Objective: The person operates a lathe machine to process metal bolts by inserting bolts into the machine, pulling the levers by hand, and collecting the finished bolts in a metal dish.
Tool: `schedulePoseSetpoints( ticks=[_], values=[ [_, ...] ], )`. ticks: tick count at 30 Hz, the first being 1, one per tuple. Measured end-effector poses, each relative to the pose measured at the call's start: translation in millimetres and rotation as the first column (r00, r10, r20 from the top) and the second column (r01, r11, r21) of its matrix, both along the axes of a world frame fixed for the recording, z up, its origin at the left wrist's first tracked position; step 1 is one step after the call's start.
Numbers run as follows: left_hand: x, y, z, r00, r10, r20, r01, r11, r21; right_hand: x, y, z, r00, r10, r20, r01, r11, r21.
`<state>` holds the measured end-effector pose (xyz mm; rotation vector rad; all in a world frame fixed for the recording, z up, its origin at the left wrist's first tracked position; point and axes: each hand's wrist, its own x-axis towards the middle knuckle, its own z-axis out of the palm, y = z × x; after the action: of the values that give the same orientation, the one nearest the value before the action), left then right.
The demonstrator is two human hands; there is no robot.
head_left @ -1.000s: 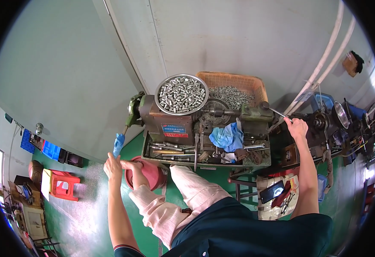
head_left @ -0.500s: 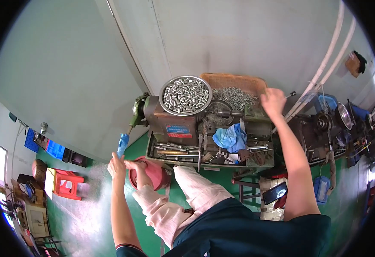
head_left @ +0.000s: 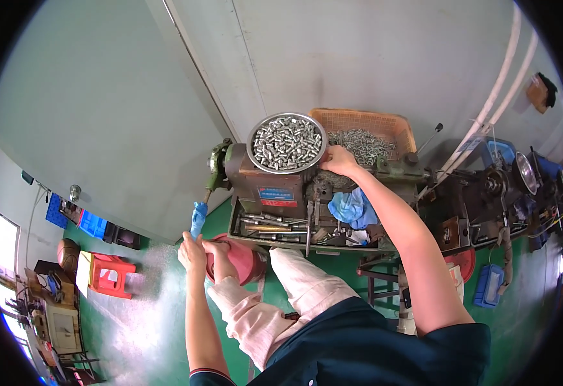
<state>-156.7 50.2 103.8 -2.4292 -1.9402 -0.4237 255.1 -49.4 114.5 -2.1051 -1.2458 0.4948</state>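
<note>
One hefty lathe (head_left: 248, 183) leads the field, stretched out ahead of both hands! Next down in size, the orange basket (head_left: 365, 117), just beyond the right hand (head_left: 339, 159), with loose metal pieces (head_left: 366, 145) inside. Then the steel bowl (head_left: 286, 172), perched on top of the lathe, immediately left of that right hand, whose bent fingers are right up by the rim. Touching it? Can't tell, and whatever they might be pinching is hidden. Closer in than the right hand, a crumpled blue cloth (head_left: 349, 208). Over to the left hand (head_left: 192, 252): it looks wrapped around the lower end of a blue-covered handle (head_left: 198, 219) at the machine's left end. Smallest of all, the shiny fittings (head_left: 288, 141), heaped in the bowl beside the right hand. My read: the step is handling a single fitting by the bowl, left hand minding the handle. Next move, I'd judge, calls for right fingers well clear before that handle swings.
</note>
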Motion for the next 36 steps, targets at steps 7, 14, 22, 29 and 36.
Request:
schedulePoseSetpoints(
  ticks=[7,14,22,29,36],
  values=[
    [28,-34,-3,0.996,-0.038,0.083,0.036,0.999,0.029,-4,-1,5,0.999,0.036,0.021,-0.036,0.999,-0.01],
    [26,-33,-6,0.994,-0.071,0.085,0.067,0.997,0.047,8,-6,30,0.724,-0.326,0.608,0.326,0.938,0.115],
    [25,-34,-5,0.991,-0.097,0.092,0.092,0.994,0.053,-15,20,92,0.938,-0.07,0.341,-0.107,0.875,0.473],
    [25,-35,-3,0.991,-0.085,0.102,0.083,0.996,0.019,-17,32,98,0.858,0.145,0.492,-0.319,0.903,0.29],
    [26,-34,-5,0.99,-0.094,0.105,0.092,0.995,0.032,-4,27,108,0.872,0.185,0.453,-0.359,0.871,0.337]
  ],
)
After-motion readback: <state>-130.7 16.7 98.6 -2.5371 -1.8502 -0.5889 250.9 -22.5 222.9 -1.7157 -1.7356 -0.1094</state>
